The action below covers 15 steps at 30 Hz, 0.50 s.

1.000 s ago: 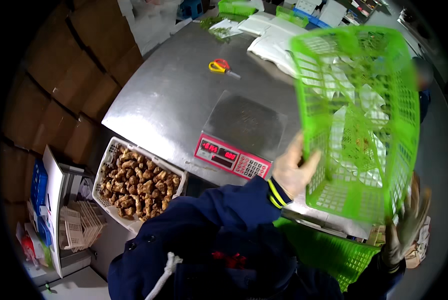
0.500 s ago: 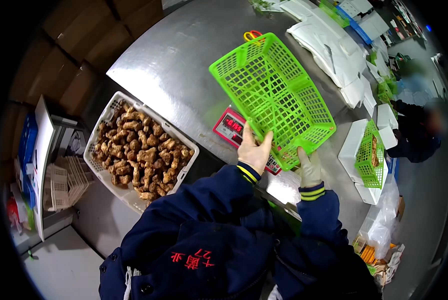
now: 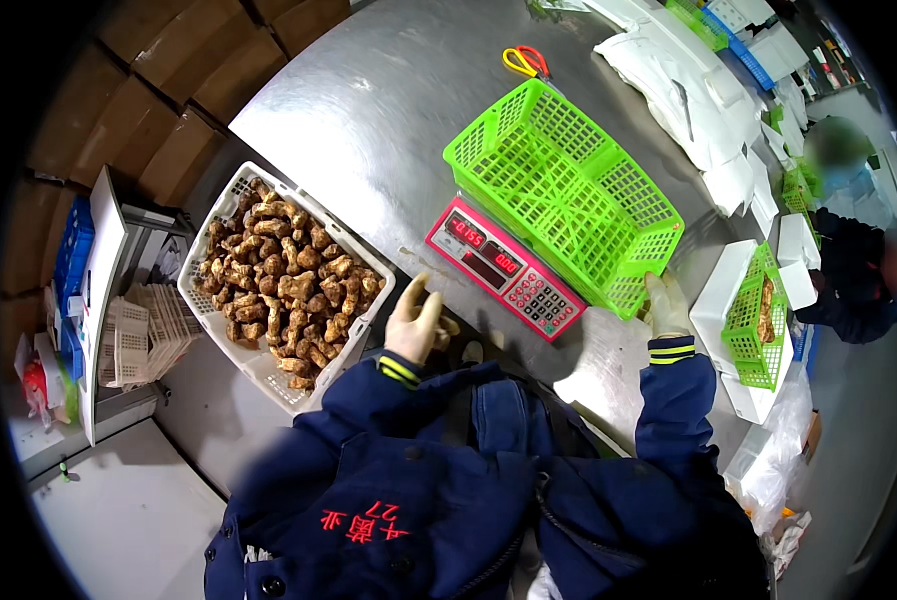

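A bright green slatted plastic basket (image 3: 569, 180) with nothing in it rests on a red electronic scale (image 3: 509, 270) on the steel table. Beside the basket's near right corner is my gloved right hand (image 3: 668, 305), its fingers stretched out against the outer wall. My gloved left hand (image 3: 414, 322) hangs off the table edge, open, holding nothing. It is between the scale and a white plastic crate (image 3: 374, 330) on the left. Knobbly brown mushrooms (image 3: 294, 285) fill that crate.
Yellow-and-red-handled scissors (image 3: 526, 62) lie beyond the basket. White sheets (image 3: 659, 95) spread along the far right. A smaller green basket (image 3: 754, 325) stands on a white foam box (image 3: 719, 290) at right. Another person (image 3: 849, 270) is farther right. Cardboard boxes (image 3: 159, 60) are stacked far left.
The green basket has come down level onto the scale, uncovering its display and keys. My left hand has released its rim and moved left toward the crate. My right hand has shifted right.
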Motion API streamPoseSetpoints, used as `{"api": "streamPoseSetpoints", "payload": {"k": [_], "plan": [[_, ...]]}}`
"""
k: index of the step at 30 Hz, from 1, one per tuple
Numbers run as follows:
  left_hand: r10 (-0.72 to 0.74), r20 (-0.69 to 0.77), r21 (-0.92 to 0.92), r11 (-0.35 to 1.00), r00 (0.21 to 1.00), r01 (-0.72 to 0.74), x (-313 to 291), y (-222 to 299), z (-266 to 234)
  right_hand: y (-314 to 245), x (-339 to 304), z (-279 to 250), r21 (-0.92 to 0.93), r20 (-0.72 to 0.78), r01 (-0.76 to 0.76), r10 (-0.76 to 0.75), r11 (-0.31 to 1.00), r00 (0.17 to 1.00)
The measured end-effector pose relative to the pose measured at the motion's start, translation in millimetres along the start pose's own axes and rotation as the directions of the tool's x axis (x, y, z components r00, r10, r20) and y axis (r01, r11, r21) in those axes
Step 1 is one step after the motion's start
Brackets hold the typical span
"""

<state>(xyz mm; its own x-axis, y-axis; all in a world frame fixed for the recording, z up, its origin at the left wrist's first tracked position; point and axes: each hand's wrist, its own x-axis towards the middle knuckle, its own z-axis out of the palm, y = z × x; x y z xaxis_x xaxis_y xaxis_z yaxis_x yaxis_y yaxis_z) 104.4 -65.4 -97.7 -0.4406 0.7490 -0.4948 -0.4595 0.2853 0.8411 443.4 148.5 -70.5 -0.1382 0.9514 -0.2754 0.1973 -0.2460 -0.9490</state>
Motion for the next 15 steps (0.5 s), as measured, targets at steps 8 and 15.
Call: {"api": "streamPoseSetpoints", "payload": {"k": [8,15], "plan": [[0.022,0.292,-0.082,0.997,0.956,0.002,-39,24,20,-107,-73,78,0.051,0.064,0.393,-0.396,0.918,0.916],[0.341,0.635,-0.647,0.725,0.693,0.236,-39,57,126,-84,-47,177,0.697,0.655,-0.673,-0.602,0.248,0.457]]}}
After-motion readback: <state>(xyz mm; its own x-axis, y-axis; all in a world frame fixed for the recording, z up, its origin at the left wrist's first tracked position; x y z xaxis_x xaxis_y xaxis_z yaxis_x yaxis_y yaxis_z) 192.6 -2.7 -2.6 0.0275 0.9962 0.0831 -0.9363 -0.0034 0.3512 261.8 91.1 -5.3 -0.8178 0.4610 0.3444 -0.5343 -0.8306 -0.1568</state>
